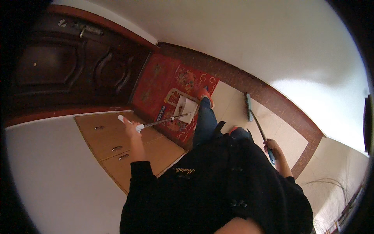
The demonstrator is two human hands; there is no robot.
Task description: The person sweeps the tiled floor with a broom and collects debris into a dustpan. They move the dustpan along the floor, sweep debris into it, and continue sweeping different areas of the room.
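Observation:
My left hand (133, 128) grips the white top of a long-handled dustpan, in front of the wooden cabinet. From there a thin metal pole (159, 121) slants down to the white dustpan (190, 109), which rests on a red patterned doormat (155, 79). On the other side, my right hand (273, 146) is wrapped around the broom's dark handle (259, 125), just above its blue end grip (272, 157). The narrow blue-green broom head (249, 106) is down on the beige floor tiles, close to the brown tile border. Its bristles are hard to make out.
A dark panelled door (73, 61) stands beyond the mat. The wooden cabinet (146, 143) with metal handles runs along the left. A white wall (263, 44) bounds the right. My shoe (205, 95) is on the mat's edge; thin dry branches (336, 181) stand at lower right.

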